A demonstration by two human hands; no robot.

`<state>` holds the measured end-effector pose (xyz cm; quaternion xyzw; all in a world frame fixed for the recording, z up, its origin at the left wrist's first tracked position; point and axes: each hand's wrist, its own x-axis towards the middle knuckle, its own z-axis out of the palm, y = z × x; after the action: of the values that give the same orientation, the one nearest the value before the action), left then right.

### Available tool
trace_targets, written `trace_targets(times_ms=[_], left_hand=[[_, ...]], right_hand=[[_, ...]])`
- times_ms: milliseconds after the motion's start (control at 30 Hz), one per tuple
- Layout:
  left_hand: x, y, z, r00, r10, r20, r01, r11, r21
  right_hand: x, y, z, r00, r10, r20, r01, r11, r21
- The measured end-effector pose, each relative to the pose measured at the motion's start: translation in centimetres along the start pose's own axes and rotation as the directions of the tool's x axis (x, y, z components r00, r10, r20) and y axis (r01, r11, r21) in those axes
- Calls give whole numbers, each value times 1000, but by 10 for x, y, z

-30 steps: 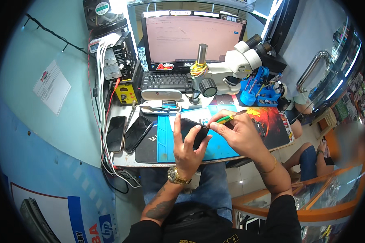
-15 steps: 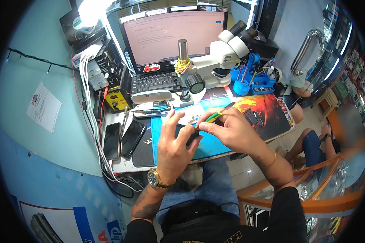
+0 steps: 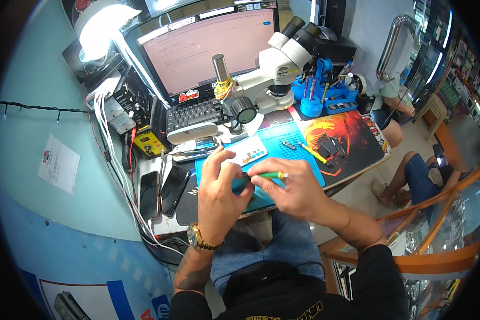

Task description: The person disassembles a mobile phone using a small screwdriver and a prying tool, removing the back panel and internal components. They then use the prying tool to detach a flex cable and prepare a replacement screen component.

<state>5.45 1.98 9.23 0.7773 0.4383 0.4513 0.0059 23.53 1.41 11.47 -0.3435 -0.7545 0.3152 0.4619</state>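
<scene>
My left hand (image 3: 218,194) is raised over the front of the blue work mat (image 3: 274,140), its thumb and fingers closed around a small dark object (image 3: 245,175) that they mostly cover. With my right hand (image 3: 298,193) I pinch a slim green-handled tool (image 3: 272,175), perhaps a screwdriver. It lies almost level, its left end at the dark object; the tip is too small to make out. Behind my hands, a white panel with round marks (image 3: 255,153) rests on the mat. A yellow pen-like tool (image 3: 313,153) and a small metal part (image 3: 289,145) lie to its right.
A microscope (image 3: 274,69) stands behind the mat, before a laptop (image 3: 197,53). Two dark phones (image 3: 175,186) lie at left near hanging cables (image 3: 112,133). A blue tool holder (image 3: 312,106) stands back right; black parts (image 3: 333,146) lie on the dragon-print mat. Another person sits at right.
The view has shifted, showing more of the mat's right side. My right hand's tool has swung from slanting up to nearly level. My left hand keeps its grip on the dark object.
</scene>
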Motion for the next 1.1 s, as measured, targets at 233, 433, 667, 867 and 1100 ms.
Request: trace_targets(times_ms=[233, 433, 667, 867, 1100], left_hand=[[-2, 0, -7, 997, 19, 76, -18, 1000, -8], [1, -1, -20, 976, 61, 207, -48, 997, -66], [0, 4, -21, 976, 72, 204, -64, 997, -46], [-2, -1, -17, 982, 71, 177, -57, 995, -83], [1, 1, -14, 990, 71, 119, -67, 997, -36]], right_hand=[[-20, 15, 13, 983, -149, -111, 147, 989, -27], [-28, 22, 22, 979, -84, -185, 104, 989, 106], [-36, 33, 32, 972, 8, -237, 43, 977, 208], [-43, 48, 47, 935, -126, -331, 147, 988, 42], [-53, 65, 54, 953, -57, -296, 59, 998, -4]])
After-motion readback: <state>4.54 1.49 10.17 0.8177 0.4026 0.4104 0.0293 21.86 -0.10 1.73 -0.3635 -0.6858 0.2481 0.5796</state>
